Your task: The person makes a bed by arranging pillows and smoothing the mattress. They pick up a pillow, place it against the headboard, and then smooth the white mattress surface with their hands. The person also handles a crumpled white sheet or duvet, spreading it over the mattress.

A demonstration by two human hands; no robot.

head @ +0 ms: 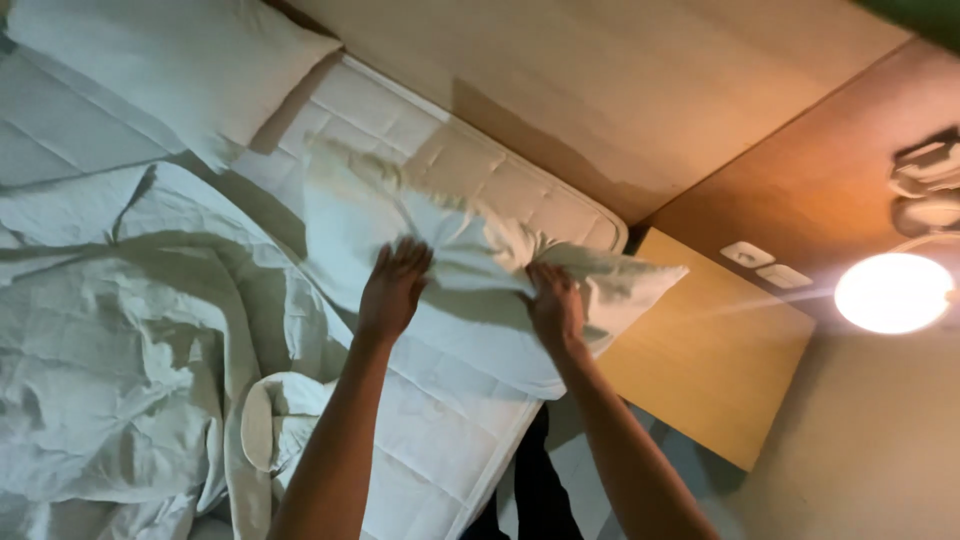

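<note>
Support: quilted white mattress [420, 440], running from near centre to far left.
Far left: white pillow [170, 60].
Centre: white pillow [470, 290] lying near the right edge.
Near left: crumpled white sheet [110, 350].
</note>
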